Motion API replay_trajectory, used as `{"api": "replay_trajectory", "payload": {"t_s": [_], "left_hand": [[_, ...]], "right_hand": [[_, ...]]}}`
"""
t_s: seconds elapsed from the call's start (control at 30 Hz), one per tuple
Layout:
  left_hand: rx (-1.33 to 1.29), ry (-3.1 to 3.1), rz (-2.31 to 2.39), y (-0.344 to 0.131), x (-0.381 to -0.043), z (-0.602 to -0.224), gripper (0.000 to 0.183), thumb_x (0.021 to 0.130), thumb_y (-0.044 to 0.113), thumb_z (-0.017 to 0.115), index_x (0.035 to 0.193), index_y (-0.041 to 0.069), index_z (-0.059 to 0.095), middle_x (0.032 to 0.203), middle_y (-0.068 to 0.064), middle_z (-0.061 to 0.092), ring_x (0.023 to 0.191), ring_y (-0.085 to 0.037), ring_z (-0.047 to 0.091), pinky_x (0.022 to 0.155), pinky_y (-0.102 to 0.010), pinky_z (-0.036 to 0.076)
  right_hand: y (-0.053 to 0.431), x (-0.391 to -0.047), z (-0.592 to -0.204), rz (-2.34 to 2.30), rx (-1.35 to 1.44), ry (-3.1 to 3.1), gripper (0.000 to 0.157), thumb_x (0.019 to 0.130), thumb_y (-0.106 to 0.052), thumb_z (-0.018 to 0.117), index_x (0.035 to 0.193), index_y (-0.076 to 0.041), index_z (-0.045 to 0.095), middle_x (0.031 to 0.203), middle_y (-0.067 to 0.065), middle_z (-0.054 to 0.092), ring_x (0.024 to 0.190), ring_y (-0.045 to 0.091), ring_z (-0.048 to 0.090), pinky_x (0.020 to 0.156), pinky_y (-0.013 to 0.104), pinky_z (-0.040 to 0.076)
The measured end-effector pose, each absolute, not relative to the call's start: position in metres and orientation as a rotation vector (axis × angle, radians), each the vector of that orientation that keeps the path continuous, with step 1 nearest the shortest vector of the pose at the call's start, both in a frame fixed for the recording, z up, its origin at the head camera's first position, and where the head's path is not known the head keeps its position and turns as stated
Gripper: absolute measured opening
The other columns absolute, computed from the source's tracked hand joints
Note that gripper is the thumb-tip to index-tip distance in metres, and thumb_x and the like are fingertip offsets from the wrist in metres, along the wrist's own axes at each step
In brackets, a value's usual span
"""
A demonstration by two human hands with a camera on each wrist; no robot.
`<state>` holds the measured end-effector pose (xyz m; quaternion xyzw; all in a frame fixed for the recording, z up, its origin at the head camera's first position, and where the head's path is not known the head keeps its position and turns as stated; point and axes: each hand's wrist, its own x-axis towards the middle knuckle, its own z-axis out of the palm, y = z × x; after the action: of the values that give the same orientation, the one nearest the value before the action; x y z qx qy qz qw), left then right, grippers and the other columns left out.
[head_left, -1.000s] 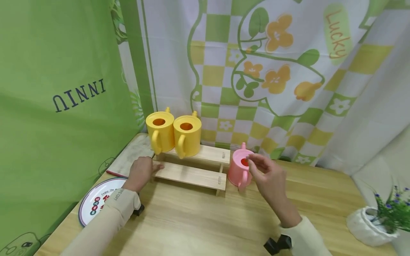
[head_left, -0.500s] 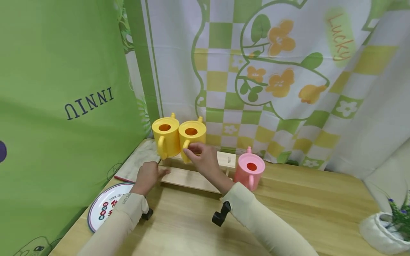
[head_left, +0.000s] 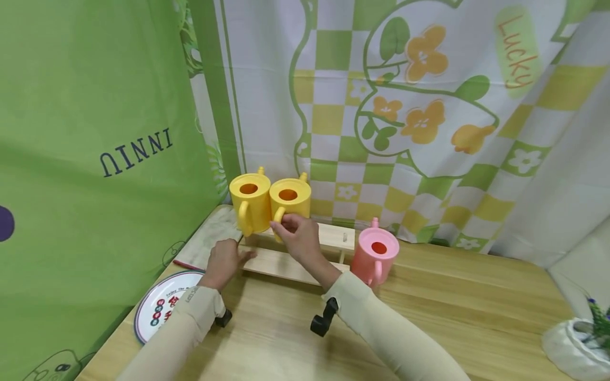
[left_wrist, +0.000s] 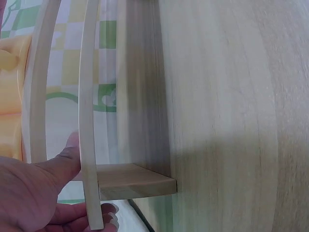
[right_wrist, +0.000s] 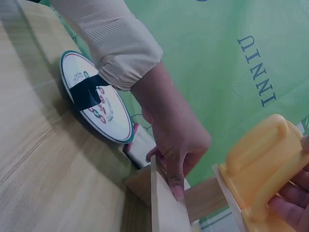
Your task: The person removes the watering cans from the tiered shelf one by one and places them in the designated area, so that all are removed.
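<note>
Pinching the handle (head_left: 279, 214) of the right yellow watering can (head_left: 292, 205) with the fingers of the right hand (head_left: 303, 236), upright on the upper board (head_left: 335, 236) of a two-tier wooden rack, just beside the left yellow watering can (head_left: 253, 206). Gripping the left end of the lower board (head_left: 271, 263) with the left hand (head_left: 226, 262), thumb on one side, fingers on the other. Right of the rack, on the wooden surface (head_left: 271, 328), a pink watering can (head_left: 368, 262); near the left forearm, a printed plate (head_left: 152, 296); behind, a patterned curtain (head_left: 329, 100).

- A homelike corner, from where I stand
- Wood-grained table (head_left: 448, 301)
- Flowered, checked curtain (head_left: 333, 119) reading "Lucky" behind it
- Green lettered cloth (head_left: 90, 95) along the left
- Potted plant (head_left: 567, 346) at right
</note>
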<state>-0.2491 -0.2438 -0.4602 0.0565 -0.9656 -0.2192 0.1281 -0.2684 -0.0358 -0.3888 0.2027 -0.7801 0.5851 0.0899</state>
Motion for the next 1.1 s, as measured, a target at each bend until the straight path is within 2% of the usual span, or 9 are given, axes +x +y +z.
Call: {"api": "replay_trajectory", "payload": {"t_s": [0.27, 0.63, 0.9, 1.1], "left_hand": [[0.196, -2.844, -0.668, -0.237, -0.251, -0.461, 0.052, 0.08, 0.042, 0.083, 0.06, 0.011, 0.046, 0.057, -0.004, 0.049, 0.054, -0.022, 0.048, 0.051, -0.035, 0.04], [0.197, -2.852, -0.688, -0.233, -0.254, -0.462, 0.052, 0.082, 0.043, 0.081, 0.059, 0.01, 0.047, 0.059, -0.007, 0.052, 0.055, -0.024, 0.051, 0.053, -0.038, 0.043], [0.156, -2.852, -0.667, -0.24, -0.253, -0.461, 0.05, 0.082, 0.041, 0.081, 0.06, 0.01, 0.048, 0.059, -0.007, 0.051, 0.054, -0.023, 0.05, 0.051, -0.037, 0.043], [0.152, -2.877, -0.655, -0.243, -0.251, -0.458, 0.05, 0.083, 0.042, 0.08, 0.062, 0.008, 0.05, 0.06, -0.01, 0.055, 0.055, -0.025, 0.053, 0.053, -0.042, 0.046]], "right_hand": [[-0.024, -0.267, -0.39, 1.703, 0.638, -2.339, 0.022, 0.089, -0.025, 0.077, 0.097, -0.004, 0.075, 0.088, 0.011, 0.077, 0.073, 0.011, 0.068, 0.065, 0.019, 0.054], [0.001, -0.258, -0.378, 1.647, 0.707, -2.242, 0.018, 0.086, -0.015, 0.079, 0.094, 0.0, 0.075, 0.083, 0.015, 0.076, 0.067, 0.006, 0.063, 0.061, 0.018, 0.051], [0.05, -0.248, -0.357, 1.571, 0.771, -2.283, 0.019, 0.089, -0.016, 0.076, 0.1, -0.001, 0.074, 0.09, 0.016, 0.077, 0.072, 0.013, 0.068, 0.064, 0.019, 0.053], [0.109, -0.245, -0.347, 1.592, 0.701, -2.274, 0.016, 0.091, -0.011, 0.074, 0.101, 0.002, 0.074, 0.091, 0.021, 0.076, 0.065, 0.004, 0.061, 0.056, 0.018, 0.049]]}}
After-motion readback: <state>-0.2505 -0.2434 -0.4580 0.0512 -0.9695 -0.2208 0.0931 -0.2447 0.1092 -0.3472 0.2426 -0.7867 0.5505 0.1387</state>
